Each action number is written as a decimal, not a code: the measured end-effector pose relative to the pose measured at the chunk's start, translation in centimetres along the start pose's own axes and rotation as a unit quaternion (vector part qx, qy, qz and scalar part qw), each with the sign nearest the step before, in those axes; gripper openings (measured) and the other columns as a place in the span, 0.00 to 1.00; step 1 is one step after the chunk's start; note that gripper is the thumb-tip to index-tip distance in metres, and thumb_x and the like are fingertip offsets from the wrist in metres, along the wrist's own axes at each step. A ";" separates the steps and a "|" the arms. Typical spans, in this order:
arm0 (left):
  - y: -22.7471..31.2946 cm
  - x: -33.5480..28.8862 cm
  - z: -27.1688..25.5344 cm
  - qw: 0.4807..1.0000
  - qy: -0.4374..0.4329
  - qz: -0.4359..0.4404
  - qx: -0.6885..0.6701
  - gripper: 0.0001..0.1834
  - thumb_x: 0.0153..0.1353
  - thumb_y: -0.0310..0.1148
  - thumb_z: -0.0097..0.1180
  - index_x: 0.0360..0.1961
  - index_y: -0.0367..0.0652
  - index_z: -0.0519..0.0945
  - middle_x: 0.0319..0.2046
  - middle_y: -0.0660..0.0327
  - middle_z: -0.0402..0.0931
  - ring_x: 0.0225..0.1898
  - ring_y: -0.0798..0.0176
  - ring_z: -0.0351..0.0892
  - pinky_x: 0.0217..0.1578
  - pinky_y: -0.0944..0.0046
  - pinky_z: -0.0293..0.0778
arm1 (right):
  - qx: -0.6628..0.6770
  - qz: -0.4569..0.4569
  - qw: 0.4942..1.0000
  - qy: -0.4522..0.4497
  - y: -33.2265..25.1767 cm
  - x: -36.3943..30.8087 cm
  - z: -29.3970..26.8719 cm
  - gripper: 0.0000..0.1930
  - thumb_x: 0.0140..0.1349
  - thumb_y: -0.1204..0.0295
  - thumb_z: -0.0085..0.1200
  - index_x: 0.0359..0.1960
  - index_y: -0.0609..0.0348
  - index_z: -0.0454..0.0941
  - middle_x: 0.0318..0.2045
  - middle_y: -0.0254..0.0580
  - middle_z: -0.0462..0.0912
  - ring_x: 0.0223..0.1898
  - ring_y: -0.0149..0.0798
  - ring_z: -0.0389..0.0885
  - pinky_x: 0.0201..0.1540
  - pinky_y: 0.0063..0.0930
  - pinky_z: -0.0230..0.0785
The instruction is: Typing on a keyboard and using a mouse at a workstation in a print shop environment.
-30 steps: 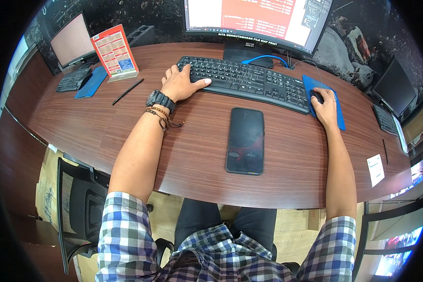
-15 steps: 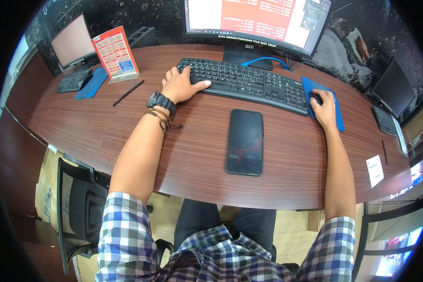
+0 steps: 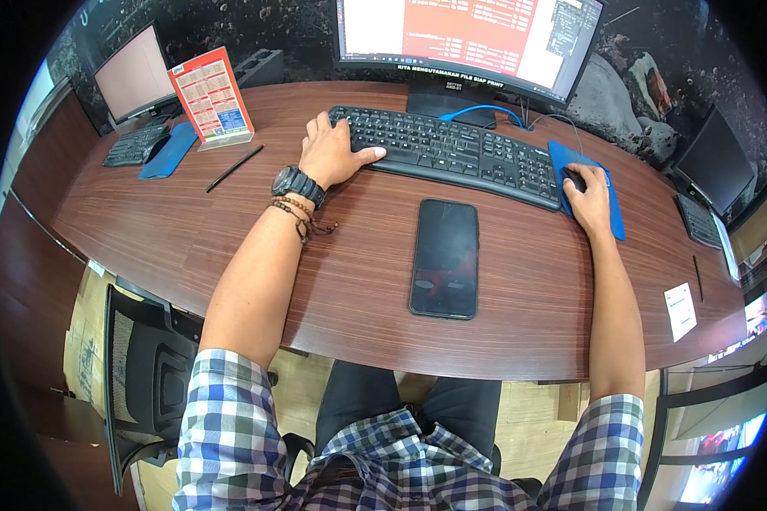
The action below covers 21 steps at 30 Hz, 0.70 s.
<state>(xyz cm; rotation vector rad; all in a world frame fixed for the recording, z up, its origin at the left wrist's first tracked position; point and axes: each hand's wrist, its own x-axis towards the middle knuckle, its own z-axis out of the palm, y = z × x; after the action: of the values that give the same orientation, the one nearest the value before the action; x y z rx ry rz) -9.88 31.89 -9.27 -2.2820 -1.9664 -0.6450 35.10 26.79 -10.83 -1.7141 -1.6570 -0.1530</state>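
Note:
My left hand (image 3: 331, 153) rests at the left end of a black keyboard (image 3: 443, 149), its fingers apart and the thumb stretched along the front edge. A black watch and beaded bracelets circle that wrist. On the right, my right hand (image 3: 590, 200) is curled over a black computer mouse (image 3: 576, 179), which sits on a blue mouse pad (image 3: 614, 223). A dark smartphone (image 3: 445, 260) lies face up on the brown desk (image 3: 358, 281) between my forearms. Behind the keyboard stands a lit monitor (image 3: 469, 34) with a red and white page on it.
To the left are a red-and-white card in a stand (image 3: 213, 98), a black pen (image 3: 234, 169) and a second monitor (image 3: 135, 72) with its keyboard. At right lie a white paper (image 3: 679, 312) and another dark monitor (image 3: 714, 160). A black mesh chair (image 3: 149, 366) stands below left.
My left hand has shifted very slightly at the keyboard's left end, its fingers a little differently placed. My right hand stays on the mouse.

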 end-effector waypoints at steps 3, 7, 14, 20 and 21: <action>0.1 0.1 -0.5 1.000 -0.020 0.002 -0.012 0.51 0.54 0.70 0.60 0.55 0.25 0.76 0.60 0.33 0.62 0.64 0.35 0.60 0.61 0.41 0.64 | 0.002 -0.002 1.000 -0.001 0.0 0.0 0.0 0.19 0.56 0.65 0.58 0.50 0.54 0.83 0.52 0.50 0.76 0.55 0.52 0.76 0.59 0.39 0.68; -0.1 0.4 -0.9 0.999 -0.042 -0.004 -0.018 0.50 0.55 0.70 0.59 0.51 0.23 0.78 0.60 0.30 0.61 0.63 0.32 0.61 0.60 0.39 0.66 | -0.003 -0.006 1.000 0.001 0.1 0.1 0.0 0.19 0.56 0.65 0.58 0.50 0.54 0.82 0.51 0.50 0.76 0.54 0.52 0.76 0.59 0.40 0.68; 0.1 -0.2 -0.8 0.998 0.017 0.035 -0.053 0.41 0.46 0.56 0.74 0.47 0.26 0.81 0.54 0.37 0.67 0.57 0.38 0.67 0.60 0.47 0.69 | 0.001 -0.012 1.000 0.004 0.2 0.0 0.3 0.18 0.57 0.65 0.58 0.49 0.55 0.82 0.50 0.50 0.77 0.54 0.52 0.76 0.58 0.40 0.68; -0.3 0.0 -1.3 0.993 0.000 0.043 -0.107 0.35 0.45 0.51 0.76 0.47 0.34 0.84 0.54 0.41 0.68 0.56 0.40 0.68 0.59 0.49 0.70 | 0.000 -0.020 1.000 0.007 0.2 -0.1 0.1 0.18 0.57 0.66 0.58 0.49 0.55 0.82 0.50 0.50 0.76 0.54 0.52 0.76 0.59 0.40 0.68; -0.3 0.0 -1.4 0.993 0.000 0.043 -0.107 0.35 0.45 0.51 0.76 0.47 0.34 0.84 0.54 0.41 0.68 0.56 0.40 0.68 0.59 0.49 0.70 | 0.001 -0.017 1.000 0.006 0.2 -0.1 0.1 0.18 0.57 0.65 0.58 0.49 0.55 0.82 0.50 0.50 0.76 0.54 0.52 0.76 0.59 0.40 0.68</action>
<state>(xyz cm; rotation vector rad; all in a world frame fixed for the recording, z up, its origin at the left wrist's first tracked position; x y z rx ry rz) -10.54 31.55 -8.05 -2.4708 -1.8674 -0.8873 35.21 26.79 -11.09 -1.6818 -1.6772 -0.1765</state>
